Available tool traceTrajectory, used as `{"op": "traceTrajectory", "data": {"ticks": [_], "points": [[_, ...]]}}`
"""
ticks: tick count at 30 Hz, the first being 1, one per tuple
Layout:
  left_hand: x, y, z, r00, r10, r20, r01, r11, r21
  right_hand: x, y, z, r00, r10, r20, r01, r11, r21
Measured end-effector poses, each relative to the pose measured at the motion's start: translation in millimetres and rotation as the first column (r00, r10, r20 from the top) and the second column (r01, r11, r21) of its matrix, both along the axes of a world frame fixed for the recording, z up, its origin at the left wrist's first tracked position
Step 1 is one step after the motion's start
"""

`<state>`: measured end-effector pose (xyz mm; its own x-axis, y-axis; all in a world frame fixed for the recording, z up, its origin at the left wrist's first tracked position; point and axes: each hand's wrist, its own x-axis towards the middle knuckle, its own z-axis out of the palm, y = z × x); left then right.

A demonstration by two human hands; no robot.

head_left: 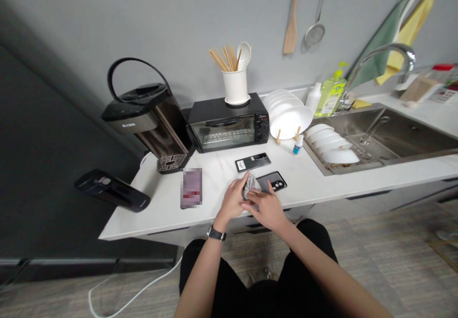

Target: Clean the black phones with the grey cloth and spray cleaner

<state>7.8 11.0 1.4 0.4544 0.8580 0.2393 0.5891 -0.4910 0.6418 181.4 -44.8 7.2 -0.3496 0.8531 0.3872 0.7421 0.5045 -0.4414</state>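
Note:
A crumpled light-grey cloth (252, 183) is bunched between my two hands over the counter's front part. My left hand (233, 198), with a dark watch on its wrist, grips the cloth from the left. From the right, the fingers of my right hand (266, 209) are closed on the cloth's lower part, close to my left fingers. Just beyond my right hand lies a dark phone case (275, 181) with camera cutouts, partly covered by the hand. Farther back, a black phone (253, 162) with a white label rests on the counter.
A phone with a blurred screen (192, 187) lies to the left, near a dark flask (111, 190) and a drink dispenser (150, 122). Behind stand a toaster oven (227, 124) and plates (290, 115). A small bottle (297, 145) stands before the sink (411, 132).

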Motion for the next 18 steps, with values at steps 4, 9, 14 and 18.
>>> {"op": "traceTrajectory", "data": {"ticks": [4, 9, 14, 18], "points": [[0, -1, 0.1, 1.0, -0.002, 0.026, 0.002, 1.0, -0.007, 28, -8, -4.3, 0.999, -0.04, 0.004, 0.04, 0.999, -0.007], [3, 0, 3.8, 1.0, 0.006, 0.022, -0.006, 1.0, -0.003, 73, -1, -12.4, 0.97, -0.229, 0.08, 0.224, 0.972, 0.073], [7, -1, 7.5, 1.0, -0.001, 0.002, 0.001, 1.0, 0.008, 73, 12, -13.7, 0.933, -0.347, 0.094, 0.333, 0.933, 0.138], [6, 0, 4.9, 1.0, -0.013, 0.003, 0.013, 1.0, 0.002, 45, 24, -12.9, 0.943, -0.324, 0.081, 0.311, 0.94, 0.144]]}}
